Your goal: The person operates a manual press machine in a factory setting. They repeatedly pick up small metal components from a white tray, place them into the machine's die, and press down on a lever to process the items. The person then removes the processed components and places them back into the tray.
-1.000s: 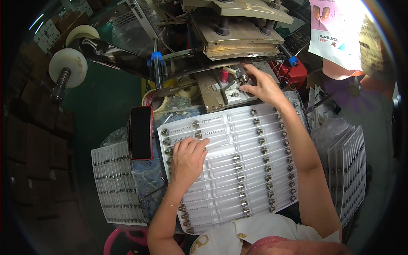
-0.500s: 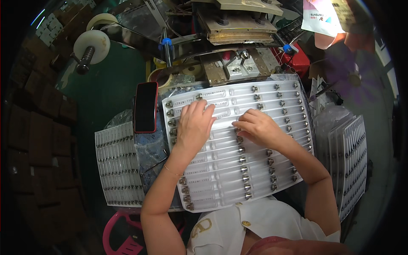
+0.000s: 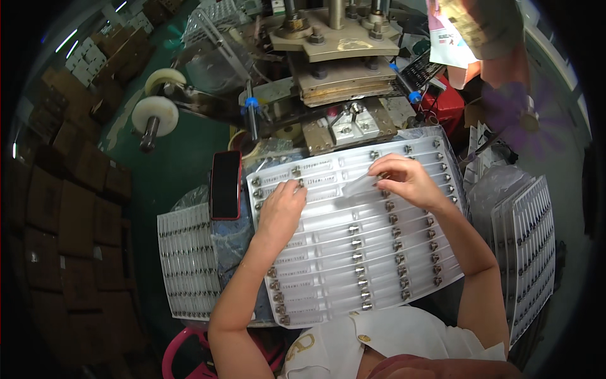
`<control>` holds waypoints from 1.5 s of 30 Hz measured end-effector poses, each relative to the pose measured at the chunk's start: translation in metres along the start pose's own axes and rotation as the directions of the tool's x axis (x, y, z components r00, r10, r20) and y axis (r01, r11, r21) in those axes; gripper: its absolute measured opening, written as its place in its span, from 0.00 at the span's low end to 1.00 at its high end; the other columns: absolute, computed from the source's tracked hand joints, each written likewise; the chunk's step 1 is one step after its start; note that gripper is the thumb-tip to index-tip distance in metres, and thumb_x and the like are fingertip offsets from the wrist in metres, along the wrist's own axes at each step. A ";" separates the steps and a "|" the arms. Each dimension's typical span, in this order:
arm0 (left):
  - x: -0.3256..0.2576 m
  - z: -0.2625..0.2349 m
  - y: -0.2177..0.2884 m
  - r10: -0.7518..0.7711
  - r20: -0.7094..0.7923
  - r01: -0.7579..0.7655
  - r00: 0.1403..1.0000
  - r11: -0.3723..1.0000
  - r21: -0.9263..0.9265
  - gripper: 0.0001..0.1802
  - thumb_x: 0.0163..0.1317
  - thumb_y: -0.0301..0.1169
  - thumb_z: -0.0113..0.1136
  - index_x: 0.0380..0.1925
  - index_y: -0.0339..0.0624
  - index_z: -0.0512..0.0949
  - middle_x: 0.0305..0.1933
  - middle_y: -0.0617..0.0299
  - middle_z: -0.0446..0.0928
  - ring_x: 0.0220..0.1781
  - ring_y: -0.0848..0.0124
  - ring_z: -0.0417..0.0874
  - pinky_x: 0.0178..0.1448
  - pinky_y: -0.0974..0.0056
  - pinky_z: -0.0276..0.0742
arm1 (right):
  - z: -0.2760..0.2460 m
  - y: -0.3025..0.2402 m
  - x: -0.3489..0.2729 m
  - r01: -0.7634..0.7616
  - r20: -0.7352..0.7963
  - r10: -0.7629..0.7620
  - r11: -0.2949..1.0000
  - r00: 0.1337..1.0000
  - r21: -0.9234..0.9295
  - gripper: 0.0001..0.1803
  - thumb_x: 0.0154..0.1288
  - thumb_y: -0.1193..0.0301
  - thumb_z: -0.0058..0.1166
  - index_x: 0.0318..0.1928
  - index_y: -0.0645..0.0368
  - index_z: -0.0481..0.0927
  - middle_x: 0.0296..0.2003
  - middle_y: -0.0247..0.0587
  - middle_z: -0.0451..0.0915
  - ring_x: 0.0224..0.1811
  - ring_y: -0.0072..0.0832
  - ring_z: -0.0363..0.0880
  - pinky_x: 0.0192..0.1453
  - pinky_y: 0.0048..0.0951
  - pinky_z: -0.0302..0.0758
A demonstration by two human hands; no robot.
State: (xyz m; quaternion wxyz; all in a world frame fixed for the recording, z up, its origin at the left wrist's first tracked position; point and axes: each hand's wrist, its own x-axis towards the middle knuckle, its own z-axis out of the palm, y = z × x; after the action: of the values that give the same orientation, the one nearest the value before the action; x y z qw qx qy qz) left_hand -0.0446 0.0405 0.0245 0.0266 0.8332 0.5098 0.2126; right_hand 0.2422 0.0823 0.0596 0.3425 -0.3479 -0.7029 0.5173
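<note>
A large clear plastic tray with rows of long slots and small metal fittings lies in front of me. My left hand rests on its upper left part, fingertips at a metal fitting in the second row. My right hand is over the upper right of the tray, fingers pinched on a small clear plastic piece with a metal end, lifted just above the slots.
A press machine with metal plates stands right behind the tray. A dark phone lies left of the tray. More filled trays sit at left and right. Tape rolls and cardboard boxes are at far left.
My right hand came back from the press to the tray, then shifted to its upper right and pinched a clear piece. My left hand slid up to the top left rows.
</note>
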 end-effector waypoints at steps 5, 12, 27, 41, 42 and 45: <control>0.056 -0.015 0.013 0.149 -0.137 -0.161 0.979 0.983 -0.083 0.17 0.52 0.27 0.63 0.45 0.42 0.78 0.36 0.57 0.74 0.41 0.59 0.77 0.43 0.59 0.75 | -0.059 0.000 -0.029 -0.128 -0.293 0.068 0.973 0.954 -0.191 0.16 0.58 0.82 0.56 0.48 0.66 0.79 0.46 0.41 0.77 0.41 0.19 0.78 0.44 0.18 0.75; 0.175 0.025 0.021 0.261 -0.218 -0.221 0.940 0.956 0.192 0.15 0.55 0.29 0.61 0.45 0.48 0.77 0.29 0.60 0.75 0.34 0.59 0.80 0.35 0.58 0.77 | -0.074 0.005 0.026 -0.057 -0.520 -0.055 0.979 0.852 -0.197 0.13 0.59 0.78 0.59 0.46 0.62 0.79 0.33 0.32 0.79 0.34 0.14 0.76 0.40 0.16 0.74; -0.027 0.005 0.029 -0.015 -0.214 -0.044 0.977 0.963 -0.266 0.18 0.49 0.27 0.65 0.43 0.42 0.81 0.31 0.58 0.78 0.37 0.62 0.78 0.40 0.60 0.71 | -0.008 0.029 0.106 0.058 -0.274 -0.491 0.559 0.827 -0.827 0.28 0.51 0.71 0.65 0.54 0.56 0.75 0.43 0.41 0.78 0.46 0.39 0.78 0.49 0.36 0.75; -0.024 0.008 0.023 -0.047 -0.076 0.025 0.996 0.962 -0.273 0.19 0.51 0.27 0.63 0.46 0.42 0.78 0.37 0.59 0.79 0.45 0.61 0.76 0.51 0.58 0.66 | -0.021 0.037 0.116 0.021 -0.295 -0.261 0.780 0.919 -0.625 0.31 0.52 0.71 0.66 0.59 0.56 0.72 0.49 0.45 0.79 0.42 0.31 0.77 0.49 0.29 0.73; -0.024 0.009 0.023 -0.049 -0.073 0.027 0.996 0.962 -0.273 0.19 0.51 0.27 0.63 0.46 0.42 0.78 0.37 0.59 0.79 0.45 0.61 0.76 0.51 0.58 0.66 | -0.021 0.037 0.116 0.017 -0.294 -0.253 0.783 0.922 -0.621 0.31 0.52 0.72 0.66 0.59 0.56 0.72 0.49 0.45 0.79 0.42 0.31 0.77 0.49 0.29 0.73; -0.025 0.008 0.023 -0.052 -0.066 0.032 0.996 0.962 -0.272 0.19 0.51 0.27 0.63 0.46 0.42 0.78 0.38 0.59 0.79 0.46 0.61 0.76 0.51 0.58 0.66 | -0.022 0.039 0.116 0.027 -0.296 -0.271 0.777 0.916 -0.629 0.31 0.52 0.72 0.66 0.59 0.56 0.72 0.49 0.46 0.79 0.43 0.30 0.77 0.50 0.29 0.73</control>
State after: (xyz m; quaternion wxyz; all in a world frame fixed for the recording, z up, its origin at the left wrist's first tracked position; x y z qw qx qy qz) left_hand -0.0321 0.0096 0.0145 0.1262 0.8025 0.4941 0.3099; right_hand 0.2046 0.1997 0.0412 0.3779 -0.4730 -0.7803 0.1570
